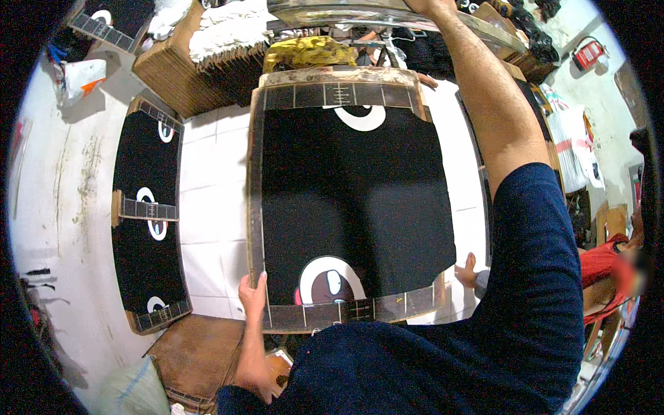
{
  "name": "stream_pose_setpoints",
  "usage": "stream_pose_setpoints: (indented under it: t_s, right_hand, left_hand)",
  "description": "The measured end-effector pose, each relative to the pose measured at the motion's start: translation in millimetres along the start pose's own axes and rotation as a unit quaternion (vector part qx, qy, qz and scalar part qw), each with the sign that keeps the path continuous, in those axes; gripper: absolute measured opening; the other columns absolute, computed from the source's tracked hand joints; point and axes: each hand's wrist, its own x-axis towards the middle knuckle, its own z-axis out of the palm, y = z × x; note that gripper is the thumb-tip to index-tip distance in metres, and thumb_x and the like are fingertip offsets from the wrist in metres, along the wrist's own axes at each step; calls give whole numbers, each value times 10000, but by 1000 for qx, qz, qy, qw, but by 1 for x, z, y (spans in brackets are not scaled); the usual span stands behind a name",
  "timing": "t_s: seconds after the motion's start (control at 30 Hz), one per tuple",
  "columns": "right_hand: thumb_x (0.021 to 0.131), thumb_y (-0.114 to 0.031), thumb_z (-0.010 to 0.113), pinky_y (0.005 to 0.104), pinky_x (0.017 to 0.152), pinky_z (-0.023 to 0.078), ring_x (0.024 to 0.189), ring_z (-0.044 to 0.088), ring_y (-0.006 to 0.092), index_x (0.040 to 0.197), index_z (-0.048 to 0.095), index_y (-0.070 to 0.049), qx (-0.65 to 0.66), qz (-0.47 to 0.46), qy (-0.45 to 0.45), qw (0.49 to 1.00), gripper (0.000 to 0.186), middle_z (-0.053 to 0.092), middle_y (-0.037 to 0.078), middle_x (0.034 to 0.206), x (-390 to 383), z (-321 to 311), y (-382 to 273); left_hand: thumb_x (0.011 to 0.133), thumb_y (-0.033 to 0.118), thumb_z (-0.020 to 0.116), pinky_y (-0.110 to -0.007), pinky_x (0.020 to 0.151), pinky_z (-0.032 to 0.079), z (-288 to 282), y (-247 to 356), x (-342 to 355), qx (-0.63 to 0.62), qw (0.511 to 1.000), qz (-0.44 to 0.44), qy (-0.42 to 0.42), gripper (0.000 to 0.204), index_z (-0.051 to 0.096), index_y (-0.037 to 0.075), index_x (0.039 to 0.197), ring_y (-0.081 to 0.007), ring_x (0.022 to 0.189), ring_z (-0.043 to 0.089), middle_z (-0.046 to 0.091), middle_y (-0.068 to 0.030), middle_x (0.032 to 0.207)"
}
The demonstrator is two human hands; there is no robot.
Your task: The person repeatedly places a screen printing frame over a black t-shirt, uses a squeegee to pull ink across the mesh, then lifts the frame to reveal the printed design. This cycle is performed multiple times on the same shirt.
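A large board (353,187) carrying black fabric with white eye prints (360,122) lies before me, with ruled dark strips at its top and bottom ends. My left hand (252,294) grips the board's lower left edge. My right arm stretches up past the board's right side, and my right hand (429,5) is at a long rail (360,14) at the top edge of the view; its fingers are mostly cut off. A bare foot (467,271) shows on the white tiles (211,159) right of the board.
A similar printed board (145,259) lies at left. Behind are stacked brown boards (169,76), white cloths (228,31) and yellow material (308,52). A sack (131,391) is at lower left, a red extinguisher (588,54) on the right wall, and a person in red (598,263) at right.
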Motion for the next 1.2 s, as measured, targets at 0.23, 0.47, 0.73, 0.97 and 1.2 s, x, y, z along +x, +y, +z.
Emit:
stream_pose_setpoints:
  t_s: [0.23, 0.47, 0.73, 0.97, 1.2]
  right_hand:
    - [855, -597, 609, 471, 917, 570, 1019, 729, 381, 1043, 815, -131, -13, 13, -22, 1000, 543, 753, 213, 1077, 9, -5, -2]
    - [852, -573, 631, 473, 956, 559, 1057, 718, 383, 1035, 809, -117, 27, 15, -8, 999, 522, 747, 225, 1096, 19, -5, -3]
    - [855, -596, 633, 466, 994, 545, 1121, 698, 367, 1074, 799, -108, 29, 7, -9, 1000, 560, 735, 211, 1170, 35, -5, -3]
    - [868, -677, 595, 467, 1019, 532, 1174, 673, 394, 1157, 765, -65, -1, 33, -20, 999, 698, 706, 253, 1229, 48, -5, -1]
    - [906, -619, 545, 452, 1064, 499, 1249, 632, 379, 1301, 707, -131, 11, -20, -20, 1000, 648, 671, 225, 1323, 52, -9, -1]
  left_hand:
    - [730, 493, 908, -487, 841, 539, -16, 28, 11, 188, 979, 2, -77, 648, 652, -25, 1023, -445, 922, 700, 732, -243, 955]
    - [755, 446, 895, -523, 818, 527, -5, 56, -1, 202, 977, 14, -65, 612, 599, -1, 1051, -464, 934, 695, 723, -254, 955]
    - [748, 353, 904, -520, 882, 520, 0, 77, 16, 235, 969, -17, -68, 717, 505, 13, 1237, -473, 1018, 679, 704, -258, 1067]
    - [745, 363, 904, -519, 938, 510, 0, 81, 18, 231, 971, -29, -60, 815, 440, 39, 1331, -476, 1091, 664, 693, -275, 1150]
    - [744, 357, 902, -511, 953, 508, 0, 86, 27, 229, 970, -33, -68, 821, 445, 35, 1346, -466, 1105, 663, 688, -276, 1180]
